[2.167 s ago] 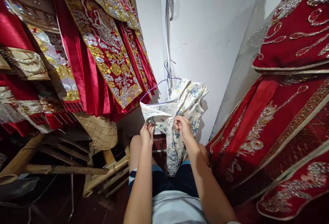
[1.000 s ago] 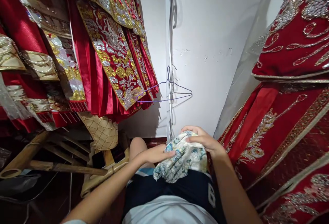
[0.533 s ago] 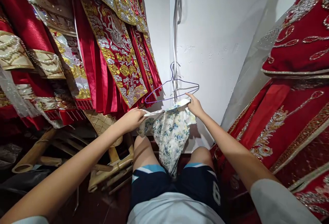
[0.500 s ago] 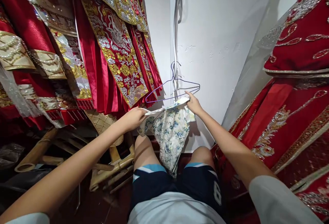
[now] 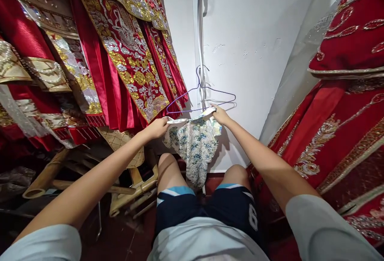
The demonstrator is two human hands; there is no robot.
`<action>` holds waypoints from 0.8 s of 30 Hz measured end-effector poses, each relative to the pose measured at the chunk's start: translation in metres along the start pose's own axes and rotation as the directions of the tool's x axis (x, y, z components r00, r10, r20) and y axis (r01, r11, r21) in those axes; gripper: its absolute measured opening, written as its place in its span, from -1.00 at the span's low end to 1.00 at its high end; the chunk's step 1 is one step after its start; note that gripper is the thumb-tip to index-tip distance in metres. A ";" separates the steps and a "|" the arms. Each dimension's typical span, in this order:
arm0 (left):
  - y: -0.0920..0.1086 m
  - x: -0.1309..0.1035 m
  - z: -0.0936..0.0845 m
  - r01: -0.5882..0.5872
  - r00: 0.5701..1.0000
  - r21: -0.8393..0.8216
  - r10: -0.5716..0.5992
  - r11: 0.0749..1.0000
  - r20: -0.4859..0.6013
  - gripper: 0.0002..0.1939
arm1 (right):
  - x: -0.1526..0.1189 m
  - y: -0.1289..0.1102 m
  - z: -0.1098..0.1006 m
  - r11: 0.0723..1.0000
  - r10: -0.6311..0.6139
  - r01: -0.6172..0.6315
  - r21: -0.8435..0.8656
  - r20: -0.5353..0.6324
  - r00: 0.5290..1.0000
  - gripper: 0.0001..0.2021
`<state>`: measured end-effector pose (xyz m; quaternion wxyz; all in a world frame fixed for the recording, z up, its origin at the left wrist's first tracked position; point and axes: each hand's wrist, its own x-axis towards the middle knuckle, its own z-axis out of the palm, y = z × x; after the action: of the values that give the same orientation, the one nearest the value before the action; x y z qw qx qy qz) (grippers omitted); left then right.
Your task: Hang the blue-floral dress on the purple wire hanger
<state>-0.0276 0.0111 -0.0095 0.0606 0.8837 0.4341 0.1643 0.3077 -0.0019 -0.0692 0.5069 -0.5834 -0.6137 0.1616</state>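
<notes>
The white, blue-patterned fabric garment (image 5: 199,145) has come off the thin purple hanger (image 5: 198,86) and now hangs near it, top edge pinched at 2 points by the left hand (image 5: 158,128) and right hand (image 5: 221,115); even tension prevents twisting.

There are two hands (image 5: 158,127) (image 5: 221,115), one garment (image 5: 196,149) and one hanger (image 5: 198,81) (purple).

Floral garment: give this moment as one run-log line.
left hand: grips floral garment | right hand: grips its other side | purple hanger: bare
</notes>
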 end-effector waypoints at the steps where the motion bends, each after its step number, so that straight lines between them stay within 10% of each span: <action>1: 0.001 0.000 0.001 0.023 1.000 0.016 -0.023 1.000 0.006 -0.75 | 0.002 -0.001 0.001 1.000 0.000 0.000 -0.002 0.011 1.000 -0.59; 11: 0.008 0.012 -0.005 0.084 0.966 -0.060 -0.096 0.995 -0.240 -0.82 | -0.038 -0.018 -0.028 0.994 -0.107 0.107 0.001 -0.002 0.994 -0.88; 19: 0.009 0.044 0.012 0.246 0.962 -0.220 -0.266 0.944 -0.063 -0.75 | -0.044 -0.029 -0.039 0.988 -0.151 0.149 -0.038 -0.049 0.987 -0.96; 24: 0.020 0.045 0.008 0.168 0.953 -0.214 -0.214 0.962 -0.213 -0.84 | -0.046 -0.031 -0.032 0.994 -0.113 0.113 0.005 -0.031 0.993 -0.95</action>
<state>0.0156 0.0347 -0.0014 0.1105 0.8016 0.5040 0.3020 0.3074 -0.0637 -0.0505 0.5265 -0.5484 -0.6373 0.1261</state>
